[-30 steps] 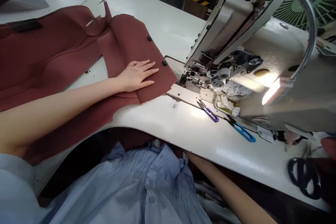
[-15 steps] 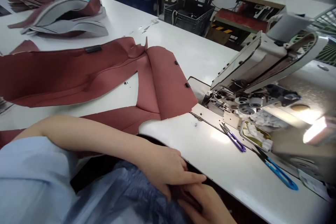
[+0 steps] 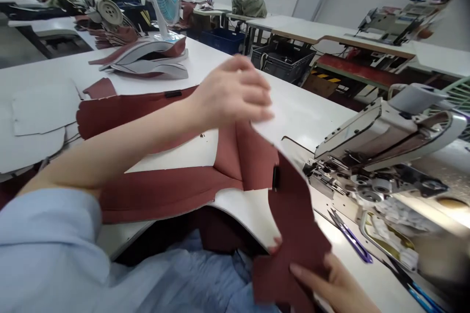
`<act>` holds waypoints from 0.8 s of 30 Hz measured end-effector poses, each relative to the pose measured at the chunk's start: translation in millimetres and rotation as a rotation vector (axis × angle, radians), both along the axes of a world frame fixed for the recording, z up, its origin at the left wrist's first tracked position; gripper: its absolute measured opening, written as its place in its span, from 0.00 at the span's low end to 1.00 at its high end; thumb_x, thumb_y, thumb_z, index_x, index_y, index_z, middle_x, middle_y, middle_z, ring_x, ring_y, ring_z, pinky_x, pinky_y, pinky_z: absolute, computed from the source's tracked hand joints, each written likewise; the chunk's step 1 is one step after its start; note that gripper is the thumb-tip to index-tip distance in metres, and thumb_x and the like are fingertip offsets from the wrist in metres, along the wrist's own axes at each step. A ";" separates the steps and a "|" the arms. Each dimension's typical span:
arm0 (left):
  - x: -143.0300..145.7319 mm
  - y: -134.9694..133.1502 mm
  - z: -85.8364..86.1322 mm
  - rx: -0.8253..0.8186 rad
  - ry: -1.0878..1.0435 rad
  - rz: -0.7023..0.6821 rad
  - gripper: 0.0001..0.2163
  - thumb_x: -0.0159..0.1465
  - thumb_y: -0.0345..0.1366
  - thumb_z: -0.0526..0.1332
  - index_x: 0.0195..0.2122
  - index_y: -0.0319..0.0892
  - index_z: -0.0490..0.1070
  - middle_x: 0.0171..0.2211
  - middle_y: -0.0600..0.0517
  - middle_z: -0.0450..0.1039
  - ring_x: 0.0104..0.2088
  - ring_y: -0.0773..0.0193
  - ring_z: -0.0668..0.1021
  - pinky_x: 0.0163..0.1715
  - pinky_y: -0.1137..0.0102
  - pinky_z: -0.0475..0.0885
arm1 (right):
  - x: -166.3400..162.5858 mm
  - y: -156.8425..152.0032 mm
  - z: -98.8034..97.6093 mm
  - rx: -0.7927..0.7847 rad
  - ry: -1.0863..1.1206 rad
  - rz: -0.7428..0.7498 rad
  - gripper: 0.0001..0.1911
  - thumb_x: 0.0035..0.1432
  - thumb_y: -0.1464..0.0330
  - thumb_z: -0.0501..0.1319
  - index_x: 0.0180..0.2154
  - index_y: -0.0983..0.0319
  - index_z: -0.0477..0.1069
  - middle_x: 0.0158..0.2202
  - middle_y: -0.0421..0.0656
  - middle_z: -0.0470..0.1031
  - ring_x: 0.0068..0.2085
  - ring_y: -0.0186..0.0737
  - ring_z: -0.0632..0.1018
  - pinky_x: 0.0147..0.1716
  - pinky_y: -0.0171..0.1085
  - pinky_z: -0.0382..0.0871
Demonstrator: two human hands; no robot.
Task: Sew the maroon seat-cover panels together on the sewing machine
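I am watching the left hand (image 3: 235,90) hanging above the white table (image 3: 304,112), its fingers bunched together and pinching the upper edge of a maroon piece (image 3: 297,220), though motion blur is softening the fingertips. The piece is a matte, smooth-looking cloth, hanging from that pinch in a long curving strip over the table's front edge, with a small black tab (image 3: 275,177) sitting on its side. The right hand (image 3: 330,283) is gripping the lower end near my bottom edge, thumb pressing on the face and the fingers going under. A larger maroon panel (image 3: 147,112) of the same cloth is lying flat on the table behind. Just beside the hanging strip, the grey metal sewing machine (image 3: 382,142) is standing, with slim purple snips (image 3: 350,239) lying before it.
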State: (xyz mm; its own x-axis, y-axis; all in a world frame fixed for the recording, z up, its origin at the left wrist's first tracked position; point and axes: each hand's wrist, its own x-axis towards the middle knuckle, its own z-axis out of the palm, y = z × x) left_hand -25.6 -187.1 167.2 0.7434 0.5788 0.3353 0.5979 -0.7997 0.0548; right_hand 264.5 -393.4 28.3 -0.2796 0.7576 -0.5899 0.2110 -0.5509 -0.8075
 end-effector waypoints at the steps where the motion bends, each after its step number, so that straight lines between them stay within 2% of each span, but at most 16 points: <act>1: -0.4 17.1 -2.8 0.058 -0.001 0.097 0.20 0.73 0.40 0.44 0.47 0.56 0.76 0.59 0.61 0.69 0.66 0.58 0.61 0.67 0.50 0.46 | -2.4 11.4 0.0 0.081 -0.032 -0.085 0.28 0.51 0.49 0.66 0.48 0.59 0.76 0.47 0.49 0.80 0.48 0.52 0.80 0.47 0.45 0.76; 3: 0.4 40.0 -14.6 0.097 0.045 0.263 0.17 0.70 0.36 0.48 0.53 0.48 0.74 0.69 0.55 0.53 0.71 0.52 0.48 0.67 0.46 0.39 | -7.2 34.7 -0.1 0.323 -0.198 -0.158 0.27 0.53 0.51 0.65 0.49 0.60 0.74 0.45 0.49 0.80 0.44 0.50 0.81 0.40 0.42 0.77; 4: 2.3 43.4 -23.3 0.073 0.092 0.315 0.19 0.66 0.34 0.54 0.57 0.42 0.70 0.71 0.48 0.44 0.71 0.47 0.43 0.66 0.43 0.39 | -10.0 45.3 -0.4 0.470 -0.337 -0.147 0.25 0.54 0.52 0.64 0.49 0.59 0.73 0.43 0.48 0.81 0.40 0.48 0.81 0.35 0.40 0.77; 5: 5.8 41.2 -33.6 0.040 0.129 0.319 0.25 0.61 0.33 0.59 0.61 0.36 0.65 0.71 0.41 0.40 0.71 0.42 0.42 0.66 0.41 0.42 | -13.4 54.8 -0.8 0.623 -0.505 -0.121 0.23 0.55 0.53 0.62 0.49 0.58 0.73 0.41 0.46 0.81 0.34 0.46 0.81 0.28 0.38 0.75; 6: 10.9 34.0 -44.8 0.003 0.162 0.274 0.33 0.56 0.33 0.64 0.65 0.37 0.61 0.71 0.39 0.41 0.70 0.41 0.45 0.66 0.43 0.48 | -17.6 62.8 -1.1 0.767 -0.680 -0.080 0.21 0.57 0.54 0.60 0.47 0.57 0.72 0.38 0.45 0.81 0.28 0.43 0.80 0.23 0.36 0.71; 7: 17.5 23.2 -56.5 -0.029 0.191 0.171 0.41 0.54 0.36 0.66 0.68 0.44 0.53 0.72 0.45 0.40 0.71 0.46 0.46 0.66 0.48 0.52 | -22.5 69.4 -1.1 0.893 -0.836 -0.033 0.18 0.58 0.55 0.58 0.45 0.57 0.72 0.35 0.43 0.81 0.23 0.41 0.77 0.19 0.35 0.65; 8: 25.2 11.0 -68.0 -0.069 0.171 -0.030 0.44 0.54 0.41 0.67 0.70 0.44 0.48 0.72 0.47 0.40 0.71 0.49 0.46 0.67 0.53 0.54 | -27.8 74.5 -0.5 0.999 -0.955 0.012 0.16 0.60 0.55 0.55 0.43 0.57 0.72 0.32 0.42 0.80 0.20 0.40 0.75 0.16 0.34 0.61; 10: 40.5 -9.9 -88.5 -0.140 0.127 -0.347 0.41 0.58 0.38 0.64 0.70 0.46 0.46 0.66 0.52 0.59 0.67 0.63 0.61 0.63 0.70 0.63 | -37.4 81.4 2.7 1.144 -1.059 0.101 0.15 0.63 0.57 0.51 0.41 0.57 0.72 0.29 0.41 0.79 0.18 0.39 0.73 0.15 0.34 0.56; 11: 46.2 -15.4 -96.8 -0.168 0.126 -0.390 0.36 0.61 0.34 0.61 0.70 0.48 0.48 0.58 0.55 0.71 0.60 0.66 0.70 0.58 0.73 0.67 | -40.3 83.4 5.4 1.170 -1.062 0.148 0.15 0.64 0.57 0.51 0.41 0.57 0.71 0.29 0.41 0.78 0.17 0.39 0.73 0.15 0.34 0.56; 12: 49.8 -16.8 -103.9 -0.175 0.128 -0.404 0.31 0.62 0.30 0.58 0.67 0.52 0.55 0.50 0.57 0.76 0.53 0.68 0.76 0.54 0.73 0.70 | -41.3 84.8 8.7 1.164 -1.049 0.192 0.14 0.64 0.57 0.51 0.41 0.56 0.71 0.29 0.40 0.78 0.17 0.38 0.72 0.15 0.34 0.56; 14: 50.1 -9.5 -114.4 -0.155 0.117 -0.358 0.23 0.64 0.25 0.52 0.56 0.56 0.70 0.40 0.59 0.79 0.44 0.67 0.79 0.50 0.69 0.71 | -37.3 85.7 15.8 1.101 -1.026 0.237 0.11 0.64 0.59 0.52 0.41 0.56 0.70 0.27 0.37 0.77 0.15 0.35 0.70 0.15 0.33 0.56; 16: 45.0 2.4 -120.8 -0.105 0.074 -0.302 0.21 0.65 0.24 0.50 0.44 0.56 0.77 0.39 0.58 0.80 0.44 0.65 0.79 0.51 0.65 0.69 | -28.8 84.6 22.3 1.076 -1.039 0.222 0.09 0.64 0.60 0.53 0.38 0.56 0.69 0.24 0.35 0.75 0.15 0.34 0.70 0.16 0.32 0.56; 18: 42.4 7.9 -122.4 -0.059 0.030 -0.242 0.20 0.65 0.24 0.49 0.40 0.53 0.78 0.43 0.56 0.79 0.48 0.61 0.77 0.51 0.61 0.68 | -22.9 82.6 27.6 1.167 -1.102 0.152 0.10 0.65 0.61 0.53 0.36 0.57 0.69 0.24 0.37 0.75 0.19 0.35 0.73 0.18 0.32 0.57; 20: 46.9 2.8 -117.9 -0.042 -0.014 -0.214 0.16 0.64 0.26 0.53 0.44 0.51 0.77 0.50 0.53 0.76 0.53 0.55 0.74 0.51 0.58 0.68 | -25.0 81.9 32.1 1.313 -1.218 0.100 0.10 0.67 0.64 0.52 0.36 0.58 0.70 0.29 0.39 0.76 0.24 0.35 0.75 0.21 0.33 0.57; 22: 57.1 -9.1 -107.6 -0.105 -0.071 -0.282 0.18 0.61 0.30 0.59 0.53 0.46 0.72 0.57 0.48 0.72 0.54 0.49 0.72 0.49 0.57 0.70 | -34.4 84.5 36.4 1.420 -1.338 0.117 0.10 0.67 0.69 0.53 0.35 0.59 0.71 0.31 0.41 0.76 0.26 0.35 0.74 0.22 0.34 0.56; 24: 67.2 -18.5 -96.1 -0.260 -0.142 -0.382 0.23 0.59 0.29 0.59 0.57 0.41 0.67 0.53 0.44 0.74 0.49 0.51 0.74 0.45 0.60 0.73 | -45.5 88.9 40.0 1.487 -1.375 0.155 0.11 0.67 0.73 0.53 0.36 0.60 0.73 0.32 0.42 0.76 0.27 0.34 0.74 0.23 0.35 0.57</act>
